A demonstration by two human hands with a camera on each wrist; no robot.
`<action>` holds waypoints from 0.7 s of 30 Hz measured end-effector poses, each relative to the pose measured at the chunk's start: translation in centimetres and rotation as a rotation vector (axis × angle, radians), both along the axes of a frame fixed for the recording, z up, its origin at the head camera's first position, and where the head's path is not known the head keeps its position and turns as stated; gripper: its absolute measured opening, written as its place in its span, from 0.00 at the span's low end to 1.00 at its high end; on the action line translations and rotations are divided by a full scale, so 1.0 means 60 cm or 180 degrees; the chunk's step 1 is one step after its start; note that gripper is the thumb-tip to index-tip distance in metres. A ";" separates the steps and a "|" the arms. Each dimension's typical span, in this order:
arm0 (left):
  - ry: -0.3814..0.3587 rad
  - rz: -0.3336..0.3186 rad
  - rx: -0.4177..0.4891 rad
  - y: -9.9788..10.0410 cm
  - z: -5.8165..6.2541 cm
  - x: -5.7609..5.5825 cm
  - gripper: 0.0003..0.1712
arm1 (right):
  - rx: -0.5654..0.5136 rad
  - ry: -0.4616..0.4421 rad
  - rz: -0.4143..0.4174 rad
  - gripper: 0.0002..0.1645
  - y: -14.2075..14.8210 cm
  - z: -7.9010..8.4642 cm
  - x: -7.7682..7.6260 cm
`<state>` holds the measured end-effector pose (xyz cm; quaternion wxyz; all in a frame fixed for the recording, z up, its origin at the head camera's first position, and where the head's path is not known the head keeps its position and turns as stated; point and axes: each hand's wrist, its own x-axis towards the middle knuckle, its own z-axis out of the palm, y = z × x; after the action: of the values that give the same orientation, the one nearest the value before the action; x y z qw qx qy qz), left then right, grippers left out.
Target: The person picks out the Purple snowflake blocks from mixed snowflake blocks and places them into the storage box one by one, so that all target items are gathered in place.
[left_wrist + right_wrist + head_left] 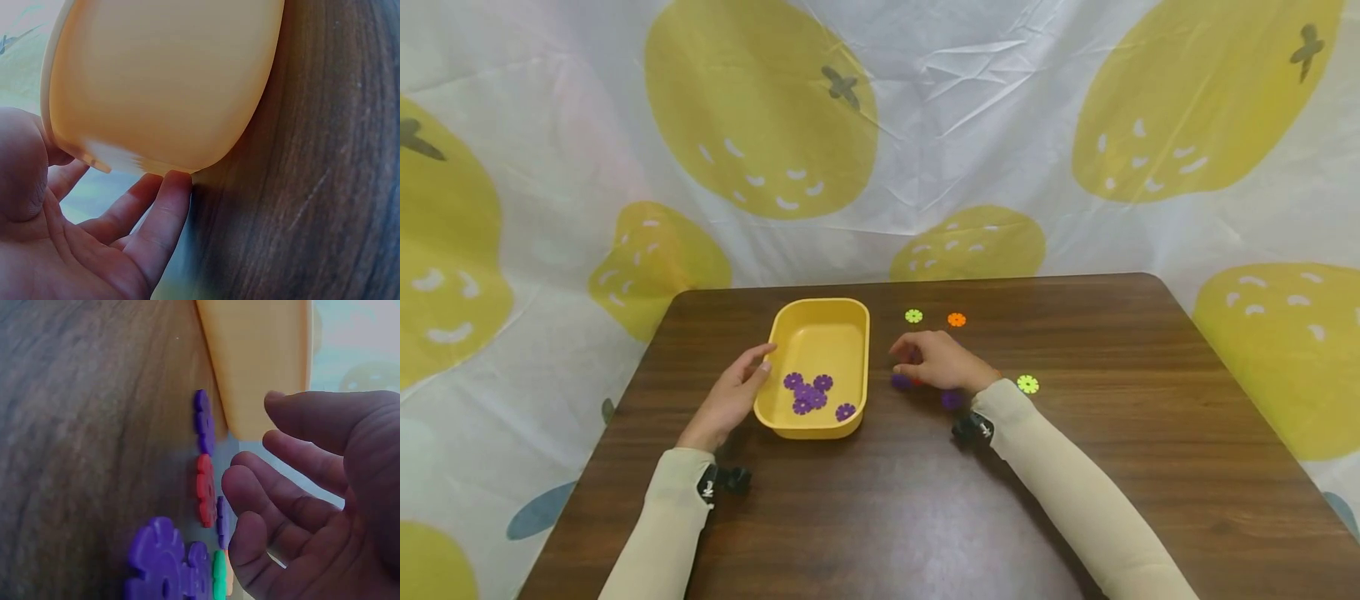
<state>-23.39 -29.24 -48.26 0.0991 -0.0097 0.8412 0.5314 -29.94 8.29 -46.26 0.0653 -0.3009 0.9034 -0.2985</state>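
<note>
A yellow plastic basin stands on the table's left side with several purple flower-shaped discs lying in it, some overlapping. My left hand holds the basin's left side, thumb at the rim and fingers against the outer wall. To the right of the basin, my right hand hovers low over loose discs, holding nothing. In the right wrist view, its fingers are loosely bent beside a purple disc and a red disc. More purple discs and a green disc lie closer to that camera.
Beyond the right hand lie a yellow-green disc and an orange disc. Another yellow-green disc is right of the right wrist. A lemon-print cloth hangs behind the brown wooden table.
</note>
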 end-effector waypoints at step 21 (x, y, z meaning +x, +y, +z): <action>-0.0010 0.0006 0.0001 0.001 0.002 0.001 0.29 | 0.0302 -0.0119 0.0256 0.13 -0.008 -0.017 -0.005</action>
<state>-23.35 -29.19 -48.13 0.0999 -0.0113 0.8410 0.5317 -30.26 7.78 -47.29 0.1083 -0.3280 0.9023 -0.2581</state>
